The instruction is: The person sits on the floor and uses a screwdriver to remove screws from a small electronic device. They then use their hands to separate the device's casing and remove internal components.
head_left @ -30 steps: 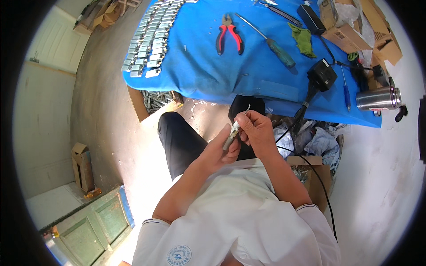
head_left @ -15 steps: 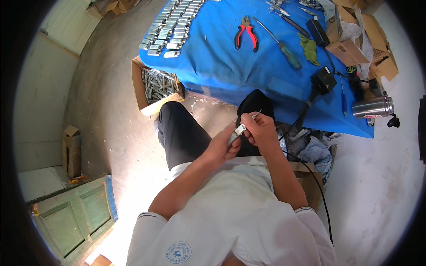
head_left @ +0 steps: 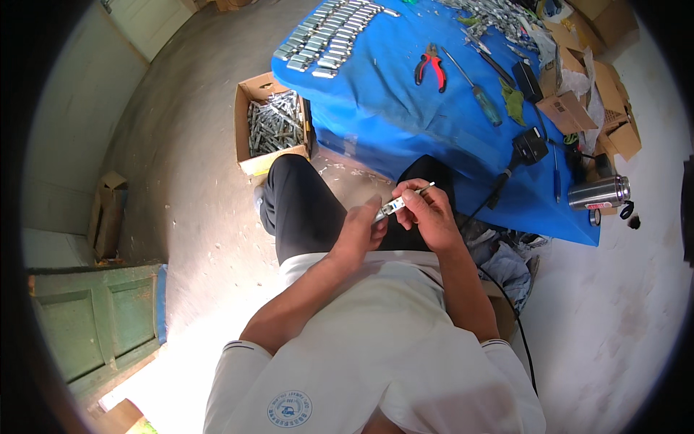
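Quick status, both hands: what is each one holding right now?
Left hand: closed on the small metal part.
Right hand: pinching a thin white rod at that part.

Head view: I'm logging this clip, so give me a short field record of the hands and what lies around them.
left hand: grips a small metal part
right hand: pinches a thin pin at the part
table: blue cover, with pliers, screwdriver, rows of metal pieces
floor: open box of metal pieces
flask: on its side at the table's right end
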The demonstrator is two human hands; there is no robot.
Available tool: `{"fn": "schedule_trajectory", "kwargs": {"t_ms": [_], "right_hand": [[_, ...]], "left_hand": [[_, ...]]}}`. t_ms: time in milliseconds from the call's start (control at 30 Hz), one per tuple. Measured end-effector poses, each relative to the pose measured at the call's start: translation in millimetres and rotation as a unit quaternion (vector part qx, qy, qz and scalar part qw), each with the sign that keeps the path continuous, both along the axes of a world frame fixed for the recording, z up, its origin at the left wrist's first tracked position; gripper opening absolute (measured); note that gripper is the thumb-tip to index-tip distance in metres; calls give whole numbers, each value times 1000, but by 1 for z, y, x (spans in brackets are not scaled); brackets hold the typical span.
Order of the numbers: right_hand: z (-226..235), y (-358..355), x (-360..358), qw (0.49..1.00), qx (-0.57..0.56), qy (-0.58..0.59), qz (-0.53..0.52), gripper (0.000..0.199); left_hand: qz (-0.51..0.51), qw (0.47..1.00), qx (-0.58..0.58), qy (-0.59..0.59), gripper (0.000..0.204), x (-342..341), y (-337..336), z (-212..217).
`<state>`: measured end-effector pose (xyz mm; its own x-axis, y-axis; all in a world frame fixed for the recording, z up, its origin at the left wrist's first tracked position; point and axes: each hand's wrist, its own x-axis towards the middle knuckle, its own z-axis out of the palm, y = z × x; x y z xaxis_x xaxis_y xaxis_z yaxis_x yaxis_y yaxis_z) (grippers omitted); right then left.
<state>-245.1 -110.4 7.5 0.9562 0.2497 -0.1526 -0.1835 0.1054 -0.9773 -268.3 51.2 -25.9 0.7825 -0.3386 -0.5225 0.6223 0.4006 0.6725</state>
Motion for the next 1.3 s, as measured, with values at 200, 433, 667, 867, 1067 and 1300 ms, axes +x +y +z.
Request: {"fn": "schedule_trajectory", "kwargs": {"t_ms": [200,433,667,867,1067,1300], "right_hand": [[13,12,-4,984,-177,-17,20,27],[3,9,-8,973,-157,-165,44,25],[0,-4,-8,992,-53,-92,71,20],[-22,-16,-18,985,169,-13,32,20],[-10,-37,-21,997,65,24,15,16],[61,-29,-25,886,-406,-172,147,21]], "left_hand": [[69,996,46,-34,49,-15,3,8],[59,998,38,-7,50,-7,3,2],[9,1000,-29,5,49,-9,8,1],[-26,999,-40,-15,51,-11,4,4],[-11,992,52,-114,54,-18,-1,-1],[-11,970,127,-206,56,-21,-2,-16]]}}
